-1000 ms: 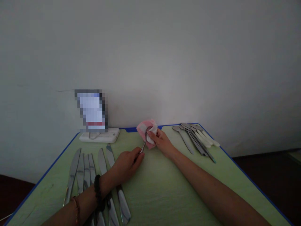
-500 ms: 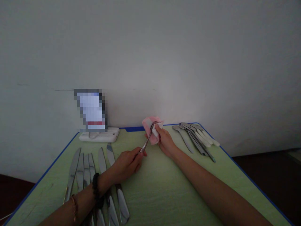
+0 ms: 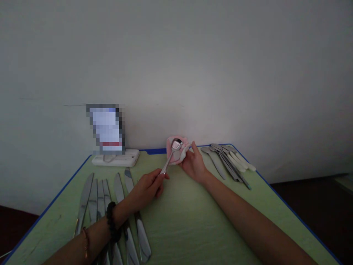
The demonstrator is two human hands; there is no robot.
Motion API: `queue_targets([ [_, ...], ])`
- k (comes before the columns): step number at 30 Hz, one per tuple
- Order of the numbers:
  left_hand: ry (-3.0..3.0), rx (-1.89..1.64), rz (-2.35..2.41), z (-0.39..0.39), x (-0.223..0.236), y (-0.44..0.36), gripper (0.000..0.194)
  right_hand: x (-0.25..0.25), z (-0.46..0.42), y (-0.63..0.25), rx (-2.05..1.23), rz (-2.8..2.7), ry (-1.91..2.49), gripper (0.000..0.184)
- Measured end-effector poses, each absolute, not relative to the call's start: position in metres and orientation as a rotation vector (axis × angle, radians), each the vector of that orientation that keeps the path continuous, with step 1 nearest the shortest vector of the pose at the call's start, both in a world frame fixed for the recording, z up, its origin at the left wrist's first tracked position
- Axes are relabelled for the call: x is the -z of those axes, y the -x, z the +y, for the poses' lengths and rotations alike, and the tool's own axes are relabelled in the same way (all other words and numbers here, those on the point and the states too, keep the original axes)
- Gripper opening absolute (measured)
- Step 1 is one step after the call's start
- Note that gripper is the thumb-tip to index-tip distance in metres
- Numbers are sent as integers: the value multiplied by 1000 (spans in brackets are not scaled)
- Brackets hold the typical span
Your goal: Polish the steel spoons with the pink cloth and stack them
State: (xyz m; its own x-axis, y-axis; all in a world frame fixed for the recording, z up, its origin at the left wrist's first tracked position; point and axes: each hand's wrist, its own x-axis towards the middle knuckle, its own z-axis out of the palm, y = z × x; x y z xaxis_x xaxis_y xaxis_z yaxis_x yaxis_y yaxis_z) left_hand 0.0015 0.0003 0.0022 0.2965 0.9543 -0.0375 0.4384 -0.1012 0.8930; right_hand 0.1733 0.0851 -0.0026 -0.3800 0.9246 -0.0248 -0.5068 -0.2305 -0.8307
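My left hand (image 3: pixel 149 187) is closed round the handle of a metal spoon (image 3: pixel 177 144), its bowl tilted up toward the far side of the table. Behind and under that bowl lies a pink and white cloth (image 3: pixel 171 159). It rests on the fingers of my right hand (image 3: pixel 194 165), which hold it from below and the right; the thumb is raised at the cloth's edge. Part of the right fingers is hidden by the cloth. Several table knives (image 3: pixel 142 232) lie beneath and beside my left forearm.
Several spoons (image 3: pixel 212 162) lie at the far right, beside utensils with white handles (image 3: pixel 239 162). A white stand (image 3: pixel 116 158) holding a blurred-out screen (image 3: pixel 107 127) is at the back left. A wall (image 3: pixel 176 73) rises behind the green table (image 3: pixel 190 228).
The cloth, earlier folded over the spoon's bowl and pinched by my right thumb, has opened away from it. The right thumb has lifted, and the bowl now shows uncovered.
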Motion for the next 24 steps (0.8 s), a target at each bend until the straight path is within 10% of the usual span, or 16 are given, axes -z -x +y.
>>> queue_targets([
  [9,-1688,-749,1282,1,1,-1,37,8,88,-168,-1743,-675,710,9],
  [24,-1565,-891,1303,4,2,-1,34,11,92,-169,-1791,-549,600,20],
])
